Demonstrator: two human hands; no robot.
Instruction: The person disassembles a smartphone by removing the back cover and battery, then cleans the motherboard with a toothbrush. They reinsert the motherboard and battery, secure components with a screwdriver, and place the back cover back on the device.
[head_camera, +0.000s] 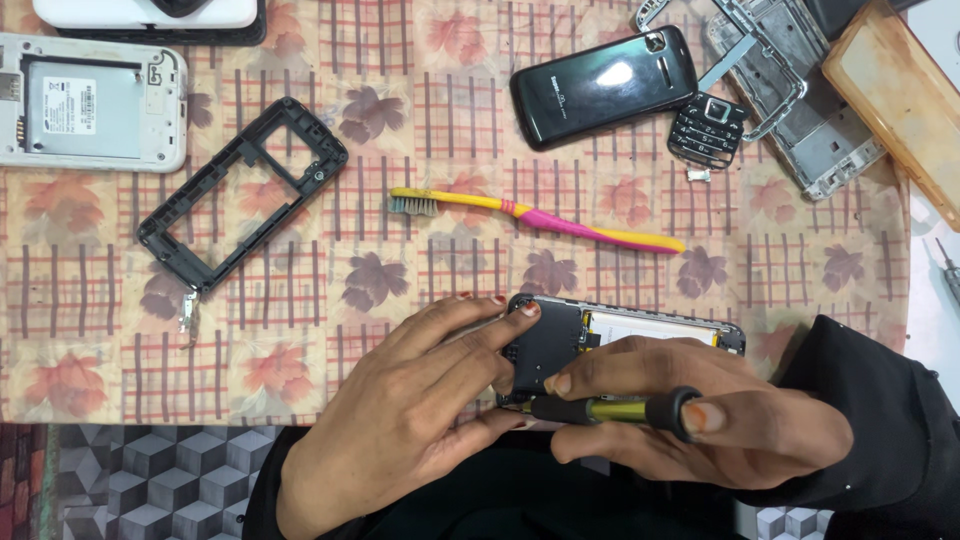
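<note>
Screwdriver (615, 409) work is the step in hand: the right hand (700, 415) has its grip closed on the yellow-and-black tool, tip at the opened phone (560, 345) near the bench's (90, 330) front edge. The left hand (420, 410) clamps the phone's end. Next move, as I judge it, calls for steady downward pressure while turning. A toothbrush (530, 215) lies mid-bench.

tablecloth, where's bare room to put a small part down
Bare cloth lies at the lower left, below the black phone frame and left of the left hand; also between the toothbrush and the opened phone. The top right is crowded: black back cover, keypad, metal chassis.
</note>
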